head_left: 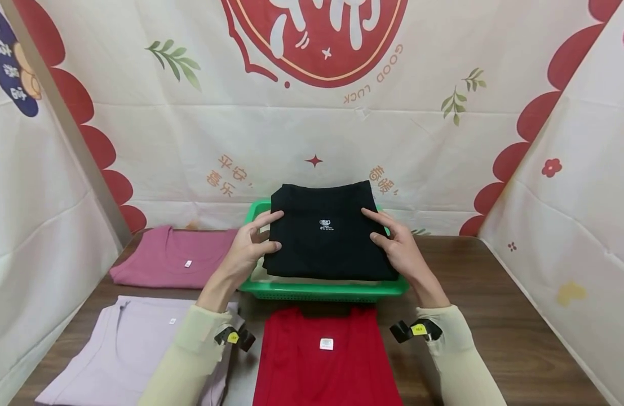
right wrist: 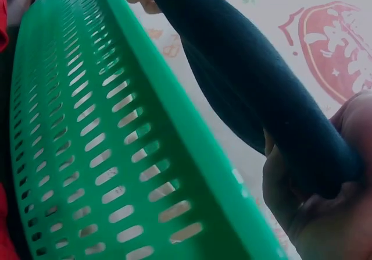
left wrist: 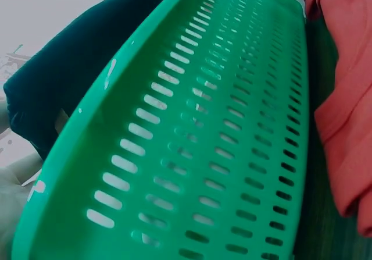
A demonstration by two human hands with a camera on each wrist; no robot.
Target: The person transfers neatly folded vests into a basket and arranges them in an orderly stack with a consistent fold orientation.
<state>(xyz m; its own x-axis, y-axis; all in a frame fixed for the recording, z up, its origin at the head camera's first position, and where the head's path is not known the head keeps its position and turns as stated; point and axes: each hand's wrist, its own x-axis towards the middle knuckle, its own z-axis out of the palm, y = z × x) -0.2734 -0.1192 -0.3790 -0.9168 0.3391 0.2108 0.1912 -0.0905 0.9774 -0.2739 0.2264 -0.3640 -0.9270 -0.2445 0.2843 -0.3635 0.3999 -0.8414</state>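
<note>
A folded black shirt lies level between the two hands, with the left hand at its left edge and the right hand at its right edge, so neither is nearer to it than the other. Each hand pinches its side, thumb and forefinger lying on the top face at the edge; the right wrist view shows the right hand's grip closed around the rolled side of the cloth. The left hand's other fingers are mostly hidden, so how far they reach underneath cannot be told. The relation that any move seems to turn on is vertical: the shirt sits directly over the green basket, its longer side running left to right, in line with the basket's long near wall. Both wrist views show cloth above the rim with a gap beneath it, though whether the far edge touches anything is unclear. A red shirt lies on the table just in front of the basket, and a lilac shirt and a pink shirt lie to the left.
</note>
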